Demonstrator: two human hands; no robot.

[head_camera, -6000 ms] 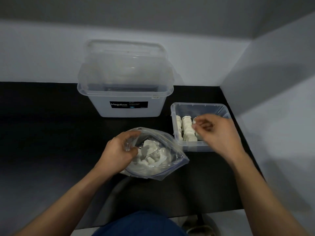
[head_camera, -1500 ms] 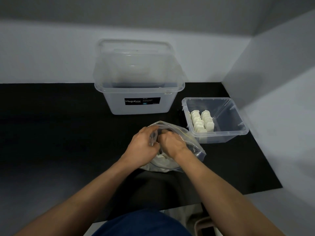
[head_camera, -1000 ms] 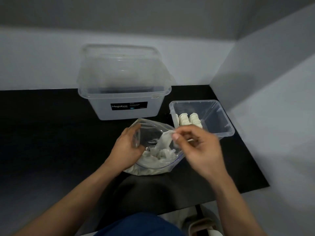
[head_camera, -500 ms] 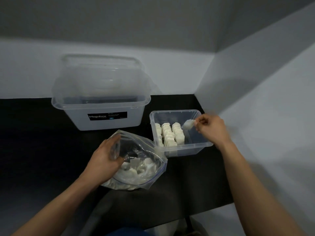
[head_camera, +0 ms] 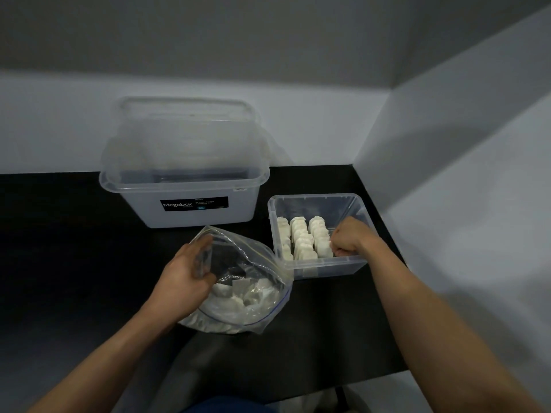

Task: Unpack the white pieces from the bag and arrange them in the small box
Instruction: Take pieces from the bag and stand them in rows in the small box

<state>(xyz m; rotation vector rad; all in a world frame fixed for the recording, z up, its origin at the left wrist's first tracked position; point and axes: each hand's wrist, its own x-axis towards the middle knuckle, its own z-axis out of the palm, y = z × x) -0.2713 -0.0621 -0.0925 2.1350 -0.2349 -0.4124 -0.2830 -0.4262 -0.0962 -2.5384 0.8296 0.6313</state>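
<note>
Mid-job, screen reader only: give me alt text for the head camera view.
The right hand, fingers curled, is down inside the small clear box beside three rows of white pieces. The left hand holds open the mouth of a plastic bag with more pieces; a larger Megabox tub stands behind.

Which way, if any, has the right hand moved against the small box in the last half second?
Yes. The right hand has dropped from the right wall of the small box inward and nearer, knuckles now beside the white pieces.
</note>
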